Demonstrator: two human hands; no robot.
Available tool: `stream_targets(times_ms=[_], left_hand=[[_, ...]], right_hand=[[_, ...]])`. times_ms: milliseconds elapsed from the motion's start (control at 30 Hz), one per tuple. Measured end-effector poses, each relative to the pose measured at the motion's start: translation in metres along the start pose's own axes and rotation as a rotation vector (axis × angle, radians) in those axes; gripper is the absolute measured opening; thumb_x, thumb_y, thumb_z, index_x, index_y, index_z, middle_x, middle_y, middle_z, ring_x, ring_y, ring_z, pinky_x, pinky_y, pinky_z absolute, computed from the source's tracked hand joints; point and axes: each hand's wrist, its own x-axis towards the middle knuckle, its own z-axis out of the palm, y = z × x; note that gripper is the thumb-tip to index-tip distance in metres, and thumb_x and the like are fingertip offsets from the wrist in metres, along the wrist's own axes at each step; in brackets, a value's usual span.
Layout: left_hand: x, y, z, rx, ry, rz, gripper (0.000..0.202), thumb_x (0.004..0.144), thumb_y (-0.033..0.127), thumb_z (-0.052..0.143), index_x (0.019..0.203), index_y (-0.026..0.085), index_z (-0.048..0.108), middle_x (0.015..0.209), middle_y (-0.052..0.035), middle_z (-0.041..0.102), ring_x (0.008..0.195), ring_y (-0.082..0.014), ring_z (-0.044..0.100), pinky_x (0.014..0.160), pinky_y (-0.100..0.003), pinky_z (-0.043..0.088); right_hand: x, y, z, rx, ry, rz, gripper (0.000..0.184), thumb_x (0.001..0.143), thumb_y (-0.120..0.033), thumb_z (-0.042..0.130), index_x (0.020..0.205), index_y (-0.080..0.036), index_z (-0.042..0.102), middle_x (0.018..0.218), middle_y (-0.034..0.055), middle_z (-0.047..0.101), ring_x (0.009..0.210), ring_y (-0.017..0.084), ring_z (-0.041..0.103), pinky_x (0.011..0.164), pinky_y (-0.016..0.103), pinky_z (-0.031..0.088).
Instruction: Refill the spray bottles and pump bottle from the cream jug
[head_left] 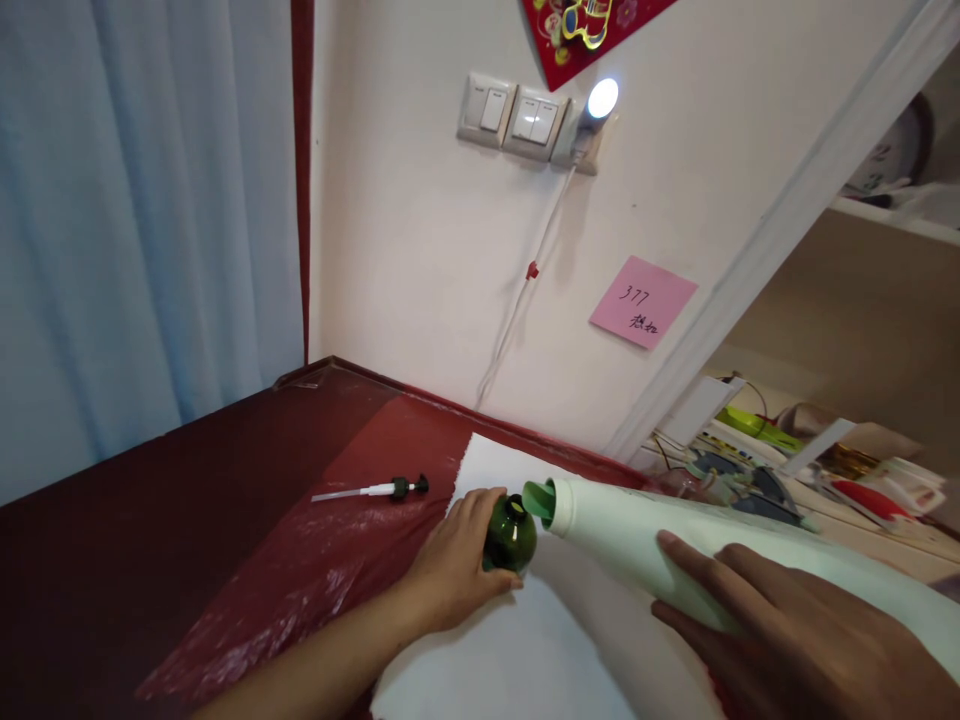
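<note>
A dark green bottle (pixel 513 540) with an uncovered neck stands on a white sheet (pixel 517 640), and my left hand (pixel 457 550) is wrapped round it from the left. To its right, my right hand (pixel 787 620) grips a large pale green jug (pixel 645 530) tilted onto its side. The jug's green spout (pixel 538 499) points left, close beside the bottle's mouth. I cannot make out any liquid between them. Left of the bottle, a pump top (pixel 400 487) with a white dip tube lies on red plastic film (pixel 300 590).
A light blue curtain (pixel 142 200) hangs at the left. Wall switches (pixel 510 115), a lit plug-in lamp (pixel 600 100) with a cord and a pink note (pixel 643 300) are on the wall behind. Shelves with assorted items (pixel 810 460) stand at the right.
</note>
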Motion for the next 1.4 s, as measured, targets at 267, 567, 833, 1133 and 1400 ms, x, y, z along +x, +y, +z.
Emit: stream_targets(times_ms=[267, 567, 833, 1133, 1400], left_hand=[[0.001, -0.002, 0.002, -0.003, 0.001, 0.018, 0.095, 0.070, 0.022, 0.089, 0.151, 0.017, 0.040, 0.155, -0.0146, 0.048, 0.142, -0.0300, 0.043, 0.121, -0.044, 0.034], [0.001, -0.001, 0.001, -0.015, 0.001, 0.008, 0.093, 0.069, 0.022, 0.087, 0.149, 0.019, 0.041, 0.154, -0.0145, 0.049, 0.142, -0.0308, 0.044, 0.120, -0.045, 0.035], [0.001, 0.000, 0.001, -0.021, 0.015, 0.023, 0.091, 0.069, 0.023, 0.088, 0.148, 0.022, 0.042, 0.152, -0.0137, 0.050, 0.140, -0.0317, 0.046, 0.119, -0.047, 0.037], [0.001, 0.000, 0.000, -0.005, 0.000, 0.013, 0.092, 0.070, 0.022, 0.086, 0.150, 0.018, 0.040, 0.154, -0.0144, 0.049, 0.142, -0.0305, 0.044, 0.120, -0.045, 0.035], [-0.001, 0.002, 0.000, 0.007, -0.005, 0.007, 0.092, 0.070, 0.021, 0.087, 0.150, 0.017, 0.040, 0.153, -0.0146, 0.049, 0.141, -0.0303, 0.045, 0.119, -0.044, 0.036]], right_hand=[[-0.002, -0.002, 0.002, 0.010, -0.002, -0.003, 0.035, 0.104, -0.034, 0.046, 0.127, -0.015, 0.063, 0.079, 0.0042, 0.068, 0.057, 0.019, 0.067, 0.049, 0.031, 0.050], [0.002, -0.003, 0.001, 0.006, -0.005, -0.009, 0.035, 0.104, -0.035, 0.046, 0.127, -0.016, 0.063, 0.080, 0.0046, 0.068, 0.058, 0.019, 0.066, 0.050, 0.031, 0.051], [-0.003, -0.002, -0.001, 0.021, -0.018, 0.002, 0.034, 0.101, -0.031, 0.049, 0.128, -0.016, 0.064, 0.080, 0.0045, 0.067, 0.059, 0.019, 0.065, 0.051, 0.030, 0.050], [-0.018, 0.000, 0.007, 0.018, -0.002, 0.032, 0.039, 0.100, -0.027, 0.051, 0.137, -0.019, 0.061, 0.088, 0.0051, 0.069, 0.068, 0.019, 0.065, 0.061, 0.032, 0.048], [-0.016, -0.001, 0.004, 0.026, 0.010, 0.032, 0.042, 0.100, -0.030, 0.054, 0.140, -0.019, 0.060, 0.086, 0.0040, 0.068, 0.064, 0.018, 0.062, 0.059, 0.032, 0.046]])
